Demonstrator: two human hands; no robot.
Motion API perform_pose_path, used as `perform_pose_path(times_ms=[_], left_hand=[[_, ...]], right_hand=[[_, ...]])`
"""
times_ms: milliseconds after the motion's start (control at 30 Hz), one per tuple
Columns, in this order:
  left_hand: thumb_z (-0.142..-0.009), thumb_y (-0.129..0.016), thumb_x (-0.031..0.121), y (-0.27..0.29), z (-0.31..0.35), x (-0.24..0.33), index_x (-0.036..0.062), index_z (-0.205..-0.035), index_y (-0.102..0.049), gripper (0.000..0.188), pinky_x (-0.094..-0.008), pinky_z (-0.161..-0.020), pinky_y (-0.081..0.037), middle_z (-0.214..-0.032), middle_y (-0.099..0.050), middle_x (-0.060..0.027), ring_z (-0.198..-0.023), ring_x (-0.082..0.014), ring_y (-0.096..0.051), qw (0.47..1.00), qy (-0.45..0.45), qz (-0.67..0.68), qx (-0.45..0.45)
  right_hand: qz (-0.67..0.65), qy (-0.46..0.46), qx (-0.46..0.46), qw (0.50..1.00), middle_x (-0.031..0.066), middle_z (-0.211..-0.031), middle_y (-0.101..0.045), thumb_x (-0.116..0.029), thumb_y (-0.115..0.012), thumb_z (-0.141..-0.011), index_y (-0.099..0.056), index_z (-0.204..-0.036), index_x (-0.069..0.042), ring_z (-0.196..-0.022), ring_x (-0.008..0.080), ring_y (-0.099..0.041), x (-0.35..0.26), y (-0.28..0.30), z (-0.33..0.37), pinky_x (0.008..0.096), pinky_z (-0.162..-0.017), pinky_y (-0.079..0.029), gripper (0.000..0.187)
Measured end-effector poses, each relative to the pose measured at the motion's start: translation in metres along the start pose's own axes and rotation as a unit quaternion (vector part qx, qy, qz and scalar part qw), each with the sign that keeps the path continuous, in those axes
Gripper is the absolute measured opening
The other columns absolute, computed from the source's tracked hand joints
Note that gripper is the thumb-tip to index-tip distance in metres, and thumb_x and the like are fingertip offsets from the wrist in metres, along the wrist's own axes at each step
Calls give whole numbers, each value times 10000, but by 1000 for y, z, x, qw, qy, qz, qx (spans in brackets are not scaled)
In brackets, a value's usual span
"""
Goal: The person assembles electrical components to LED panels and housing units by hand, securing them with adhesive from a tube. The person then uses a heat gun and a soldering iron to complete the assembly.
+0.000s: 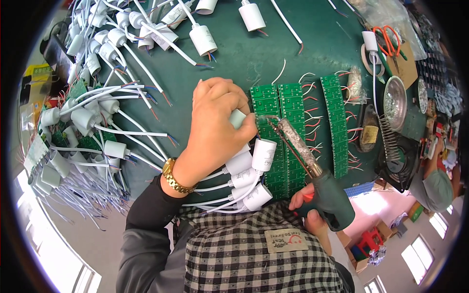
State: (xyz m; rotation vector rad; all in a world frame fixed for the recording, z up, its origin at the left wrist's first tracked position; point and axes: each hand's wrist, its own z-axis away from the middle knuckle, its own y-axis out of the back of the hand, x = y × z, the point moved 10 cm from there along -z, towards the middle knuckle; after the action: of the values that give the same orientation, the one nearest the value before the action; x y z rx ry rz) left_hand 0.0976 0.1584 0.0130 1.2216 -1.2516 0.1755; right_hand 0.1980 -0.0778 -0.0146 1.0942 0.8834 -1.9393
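Note:
My left hand [218,115], with a gold watch at its wrist, is closed around a white cylindrical housing [237,118] beside a green circuit board panel [266,141]. My right hand [304,198] grips the dark green soldering gun [332,198] at its red trigger. The gun's tip reaches the edge of the panel close to my left fingertips; whether it touches is too small to tell. Several white housings with cables, one of them upright [264,155], lie between my left wrist and the boards. A second board strip [334,127] with red and white wires lies farther right.
White corded housings [105,51] are heaped at the far left, with another pile [83,119] nearer. Rightward are orange-handled scissors [387,41], a metal bowl [394,102], a coiled spring holder [389,139] and a black fan [398,166]. Another person's sleeve [436,189] shows beyond.

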Motion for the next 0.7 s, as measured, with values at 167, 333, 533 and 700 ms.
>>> perform_pose_path(times_ms=[167,333,533,700], left_hand=[[-636,-697,36,1,1,-1,52,-683,-578,128,-494,-985,-326,-869,-592,-45,-1029,-308,-528,1000,-4,-6,-5],[-634,-699,41,1,0,1,52,-678,-577,130,-485,-984,-326,-866,-591,-45,-1021,-304,-530,1000,-6,-2,0],[-636,-697,48,0,1,0,52,-669,-585,116,-487,-981,-322,-869,-595,-46,-1022,-301,-529,1000,-2,6,5],[-636,-691,54,2,1,1,54,-668,-591,104,-495,-982,-316,-859,-595,-47,-1006,-290,-527,1000,0,-3,14]], right_hand=[[-87,13,25,996,128,-761,-551,-433,-700,-782,-419,-1153,28,-646,237,-560,-10,3,-2,357,-608,-491,655],[-94,15,25,995,129,-756,-555,-427,-695,-787,-417,-1169,19,-650,248,-571,-11,1,0,369,-606,-494,649],[-99,6,31,995,125,-761,-553,-394,-706,-791,-425,-1188,7,-666,248,-576,-13,-3,0,367,-614,-495,630],[-61,18,46,997,119,-769,-546,-403,-712,-789,-434,-1182,9,-674,232,-569,-8,3,2,341,-625,-491,633]])
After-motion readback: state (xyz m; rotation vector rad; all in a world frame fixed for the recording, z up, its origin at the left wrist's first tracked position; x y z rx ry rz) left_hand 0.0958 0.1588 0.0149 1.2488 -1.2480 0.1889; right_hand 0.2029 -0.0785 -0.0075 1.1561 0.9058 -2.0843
